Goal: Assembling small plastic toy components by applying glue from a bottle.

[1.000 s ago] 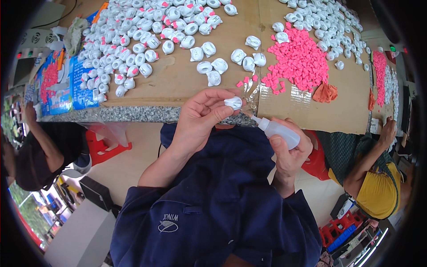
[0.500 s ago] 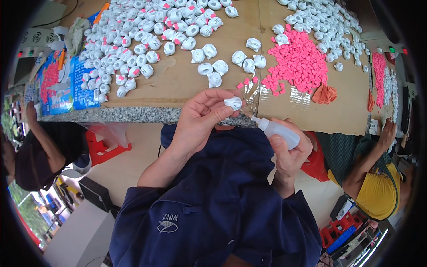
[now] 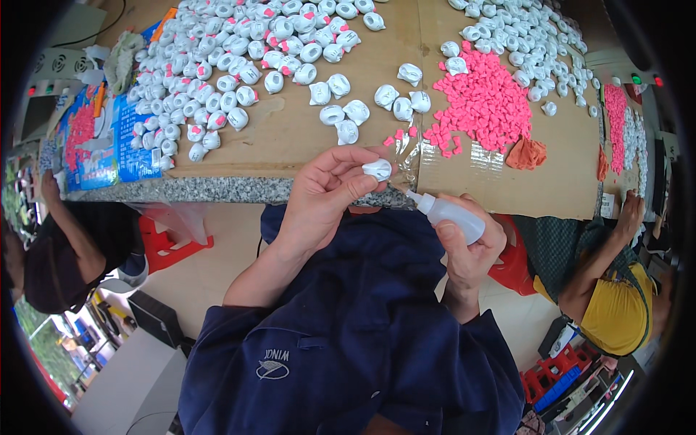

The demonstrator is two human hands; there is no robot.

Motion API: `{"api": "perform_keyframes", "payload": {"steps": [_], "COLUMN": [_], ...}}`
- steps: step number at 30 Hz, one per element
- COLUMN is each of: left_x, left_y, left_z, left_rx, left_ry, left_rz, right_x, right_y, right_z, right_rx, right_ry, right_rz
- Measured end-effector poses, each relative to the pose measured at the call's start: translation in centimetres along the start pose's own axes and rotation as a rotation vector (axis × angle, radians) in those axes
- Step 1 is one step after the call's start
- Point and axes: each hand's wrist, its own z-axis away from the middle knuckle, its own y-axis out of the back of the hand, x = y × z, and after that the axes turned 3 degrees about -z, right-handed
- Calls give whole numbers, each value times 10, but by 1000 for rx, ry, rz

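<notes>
Between the thumb and fingers of my left hand (image 3: 330,185) is a small white rounded plastic piece (image 3: 378,170), held above the table's front edge. My right hand (image 3: 475,243) is wrapped round a translucent squeeze bottle (image 3: 455,219) with a thin nozzle. The nozzle points up and left toward the white piece, with a gap between them. Beyond my hands, several loose white pieces (image 3: 348,112) lie on the cardboard. A heap of small pink pieces (image 3: 482,98) sits to the right of them, and a few stray pink bits lie near my left fingertips.
Many white pieces (image 3: 210,80), some with pink parts, cover the back left; more white pieces (image 3: 544,36) fill the back right. An orange crumpled cloth (image 3: 527,153) lies near the right front edge. Co-workers sit on both sides, near red stools (image 3: 163,243). Clear tape crosses the cardboard.
Almost nothing differs. The whole view has shifted very slightly, and both hands keep their hold on the white piece and the bottle.
</notes>
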Motion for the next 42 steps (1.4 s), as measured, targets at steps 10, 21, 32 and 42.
{"api": "perform_keyframes", "payload": {"steps": [10,21,32,42], "left_x": [-2,-9,-10,-19], "left_y": [1,-8,-12,-18], "left_z": [2,8,9,7], "left_rx": [-24,-60,-81,-90], "left_ry": [-23,6,28,47], "left_rz": [20,-5,-28,-57], "right_x": [14,28,24,-7], "right_y": [11,-5,21,14], "right_z": [3,-20,-56,-9], "right_rx": [162,137,33,52], "right_ry": [-15,138,300,172], "right_rz": [-96,148,709,338]}}
